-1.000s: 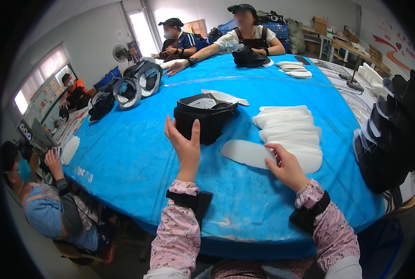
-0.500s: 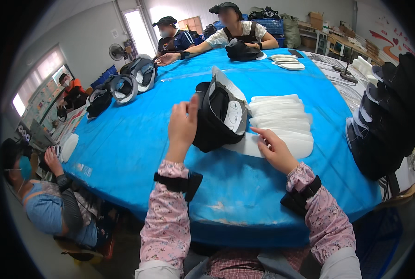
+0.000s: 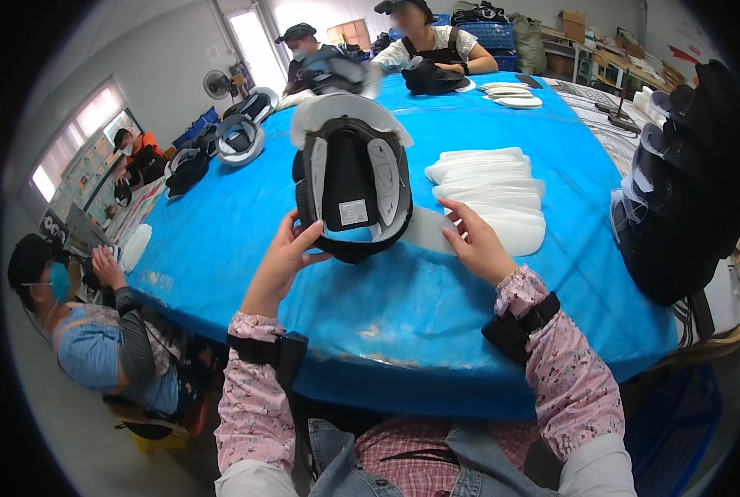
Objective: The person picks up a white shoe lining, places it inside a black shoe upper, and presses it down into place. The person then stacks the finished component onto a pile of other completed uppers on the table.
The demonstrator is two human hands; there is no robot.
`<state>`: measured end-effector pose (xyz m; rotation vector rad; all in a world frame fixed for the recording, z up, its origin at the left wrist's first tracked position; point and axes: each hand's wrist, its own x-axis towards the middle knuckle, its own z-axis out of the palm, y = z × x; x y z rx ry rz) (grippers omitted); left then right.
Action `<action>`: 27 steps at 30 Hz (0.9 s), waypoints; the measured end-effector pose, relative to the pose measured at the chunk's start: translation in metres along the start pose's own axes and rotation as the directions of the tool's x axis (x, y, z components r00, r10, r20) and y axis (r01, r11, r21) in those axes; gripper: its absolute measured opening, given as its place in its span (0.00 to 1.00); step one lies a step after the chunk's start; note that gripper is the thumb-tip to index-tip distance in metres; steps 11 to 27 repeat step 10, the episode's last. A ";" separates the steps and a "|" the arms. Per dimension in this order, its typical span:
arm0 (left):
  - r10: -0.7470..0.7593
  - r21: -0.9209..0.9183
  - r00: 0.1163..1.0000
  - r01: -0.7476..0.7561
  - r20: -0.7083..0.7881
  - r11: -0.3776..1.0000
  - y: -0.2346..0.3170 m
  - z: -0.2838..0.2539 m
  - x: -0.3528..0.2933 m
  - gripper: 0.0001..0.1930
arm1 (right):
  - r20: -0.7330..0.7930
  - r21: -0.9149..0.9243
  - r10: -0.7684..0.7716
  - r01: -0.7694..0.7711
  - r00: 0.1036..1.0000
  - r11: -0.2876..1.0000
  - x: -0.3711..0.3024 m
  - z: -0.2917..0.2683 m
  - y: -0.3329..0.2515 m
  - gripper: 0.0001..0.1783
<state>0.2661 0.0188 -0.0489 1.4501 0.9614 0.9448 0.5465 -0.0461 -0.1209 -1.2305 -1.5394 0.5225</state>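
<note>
In front of me a black cap [image 3: 347, 178] shows its inside, with grey panels, a pale band and a small white label. A white brim-shaped edge [image 3: 312, 124] stands out at its far end. My left hand [image 3: 285, 253] grips the cap's near left rim, thumb on top and fingers below. My right hand [image 3: 476, 242] pinches the right end of a thin, translucent white brim insert [image 3: 428, 231] between thumb and fingers. The insert's left end lies against the cap's right side, partly hidden there. A row of overlapping white brim inserts [image 3: 490, 190] lies just beyond my right hand.
Stacked black caps [image 3: 677, 199] rise at the right edge. More caps [image 3: 240, 141] lie at the far left of the blue-covered table [image 3: 370, 331]. Across it, a person sits by a black cap [image 3: 430, 76] and white inserts [image 3: 511, 95]. Another person handles something grey, blurred by motion.
The cap has turned so its inside faces me and its white edge points away. My left hand has closed on its rim. Across the table, a person has moved a grey item, now blurred.
</note>
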 end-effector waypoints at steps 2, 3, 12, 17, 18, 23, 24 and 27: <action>-0.001 -0.102 1.000 0.002 0.009 0.995 -0.004 -0.006 -0.019 0.25 | 0.051 0.006 0.014 -0.014 0.999 1.000 -0.001 0.002 -0.004 0.24; 0.045 -0.162 0.998 -0.050 -0.032 0.986 -0.012 -0.013 -0.025 0.26 | 0.035 -0.045 -0.055 0.056 0.998 0.997 -0.001 0.004 0.000 0.24; 0.107 -0.192 0.977 -0.142 -0.184 0.971 -0.043 -0.016 -0.054 0.31 | -0.060 -0.250 -0.219 0.198 0.974 0.948 -0.007 0.005 -0.014 0.27; 0.107 -0.192 0.977 -0.142 -0.184 0.971 -0.043 -0.016 -0.054 0.31 | -0.060 -0.250 -0.219 0.198 0.974 0.948 -0.007 0.005 -0.014 0.27; 0.107 -0.192 0.977 -0.142 -0.184 0.971 -0.043 -0.016 -0.054 0.31 | -0.060 -0.250 -0.219 0.198 0.974 0.948 -0.007 0.005 -0.014 0.27; 0.107 -0.192 0.977 -0.142 -0.184 0.971 -0.043 -0.016 -0.054 0.31 | -0.060 -0.250 -0.219 0.198 0.974 0.948 -0.007 0.005 -0.014 0.27; 0.107 -0.192 0.977 -0.142 -0.184 0.971 -0.043 -0.016 -0.054 0.31 | -0.060 -0.250 -0.219 0.198 0.974 0.948 -0.007 0.005 -0.014 0.27; 0.107 -0.192 0.977 -0.142 -0.184 0.971 -0.043 -0.016 -0.054 0.31 | -0.060 -0.250 -0.219 0.198 0.974 0.948 -0.007 0.005 -0.014 0.27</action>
